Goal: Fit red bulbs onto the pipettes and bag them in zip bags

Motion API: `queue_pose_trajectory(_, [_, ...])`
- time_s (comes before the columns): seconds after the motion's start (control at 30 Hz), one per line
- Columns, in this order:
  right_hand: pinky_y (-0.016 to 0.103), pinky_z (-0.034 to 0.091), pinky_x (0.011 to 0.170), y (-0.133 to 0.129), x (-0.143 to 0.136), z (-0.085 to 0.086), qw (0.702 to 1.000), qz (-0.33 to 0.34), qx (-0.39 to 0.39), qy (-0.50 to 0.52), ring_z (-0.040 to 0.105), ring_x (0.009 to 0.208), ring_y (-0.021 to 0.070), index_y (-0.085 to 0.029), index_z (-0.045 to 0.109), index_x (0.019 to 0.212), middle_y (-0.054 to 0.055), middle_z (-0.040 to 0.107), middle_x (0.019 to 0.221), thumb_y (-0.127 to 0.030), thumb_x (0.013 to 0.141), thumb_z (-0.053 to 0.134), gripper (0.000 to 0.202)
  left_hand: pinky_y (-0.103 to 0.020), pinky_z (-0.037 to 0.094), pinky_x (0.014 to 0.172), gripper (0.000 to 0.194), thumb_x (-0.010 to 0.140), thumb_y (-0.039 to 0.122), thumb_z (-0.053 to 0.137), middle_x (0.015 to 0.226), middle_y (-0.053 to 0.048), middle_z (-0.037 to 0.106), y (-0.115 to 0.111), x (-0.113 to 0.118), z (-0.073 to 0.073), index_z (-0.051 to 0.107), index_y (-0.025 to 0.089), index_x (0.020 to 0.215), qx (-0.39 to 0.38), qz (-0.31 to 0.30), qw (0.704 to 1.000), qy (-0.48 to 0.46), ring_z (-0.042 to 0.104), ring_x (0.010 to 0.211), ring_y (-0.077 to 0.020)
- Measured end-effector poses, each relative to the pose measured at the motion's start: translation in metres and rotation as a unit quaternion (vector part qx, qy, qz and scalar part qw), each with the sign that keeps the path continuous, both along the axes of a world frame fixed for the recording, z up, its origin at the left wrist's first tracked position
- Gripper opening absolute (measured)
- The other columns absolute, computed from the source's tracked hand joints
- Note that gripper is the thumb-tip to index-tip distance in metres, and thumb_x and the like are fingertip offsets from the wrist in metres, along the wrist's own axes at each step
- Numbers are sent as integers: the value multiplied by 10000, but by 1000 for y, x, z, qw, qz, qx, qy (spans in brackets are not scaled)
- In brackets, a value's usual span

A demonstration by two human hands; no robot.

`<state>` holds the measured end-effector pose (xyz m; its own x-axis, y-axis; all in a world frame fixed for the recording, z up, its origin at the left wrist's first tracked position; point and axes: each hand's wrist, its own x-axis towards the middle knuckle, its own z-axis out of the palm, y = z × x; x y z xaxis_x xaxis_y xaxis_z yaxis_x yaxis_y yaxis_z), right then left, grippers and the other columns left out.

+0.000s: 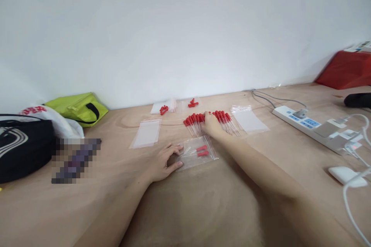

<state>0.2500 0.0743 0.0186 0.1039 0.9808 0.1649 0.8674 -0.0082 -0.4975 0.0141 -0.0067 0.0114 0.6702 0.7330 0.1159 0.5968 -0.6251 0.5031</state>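
A clear zip bag (189, 163) lies flat on the table, with two red-bulbed droppers (202, 153) inside. My left hand (162, 162) rests at the bag's left edge, thumb and fingers apart and touching the plastic. Behind the bag is a fanned row of droppers (192, 119) with red rubber bulbs and thin clear stems. Into the middle of this row reaches my right hand (211, 124), its fingers bent down and closed around a dropper, mostly hidden by the hand itself.
Stacks of flat clear bags lie left (147, 132) and right (249, 119) of the row. Loose red bulbs (164, 109) sit on bags near the wall. A power strip (307, 125) with cables stands right; a black bag (26, 148) and green pouch (78, 108) left.
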Motion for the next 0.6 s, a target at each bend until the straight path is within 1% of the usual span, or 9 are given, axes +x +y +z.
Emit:
queue_pose_trajectory(0.13, [326,450,706,4,-12,6,998,-30,-37,-45,587,881,248,-72,424,1060,212,545,1013,-29,761,409,303,-443,255,1045,164,815,342,496,1213,-74,532,-1,1,0,439,212,898,1,0,1000,-5,452,1167,-195])
queue_pose_trajectory(0.23, [330,458,690,4,-16,9,998,-27,-38,-52,592,870,260,-49,412,1080,235,541,998,-7,769,376,315,-433,252,1049,166,813,335,499,1213,-68,535,-1,1,1,450,210,910,4,1,1000,-4,452,1168,-191])
queue_pose_trajectory(0.37, [340,459,680,2,-15,14,998,-19,-26,-60,573,908,287,-23,390,1146,265,525,1030,8,763,335,388,-435,251,1050,221,816,339,497,1218,-62,534,-1,1,2,478,214,997,11,-1,1000,3,452,1169,-192])
queue_pose_trajectory(0.47, [361,446,706,-4,-2,18,999,-19,1,-35,560,916,296,-7,311,1234,265,532,1019,5,748,349,487,-437,246,1054,253,816,338,498,1222,-58,531,-1,1,2,491,214,1037,13,-2,1000,12,445,1176,-193])
queue_pose_trajectory(0.53, [365,438,712,-10,15,18,999,-14,22,19,569,865,284,-5,239,1281,226,564,943,-26,750,375,549,-436,242,1057,265,816,337,498,1224,-57,530,0,1,2,490,215,1052,16,-6,1000,11,444,1176,-189])
queue_pose_trajectory(0.6, [359,439,712,-19,35,11,994,7,56,90,570,810,257,-28,189,1309,170,572,873,-103,778,400,575,-435,246,1056,275,815,338,499,1224,-57,529,0,1,2,488,217,1062,18,-7,1000,7,445,1173,-189])
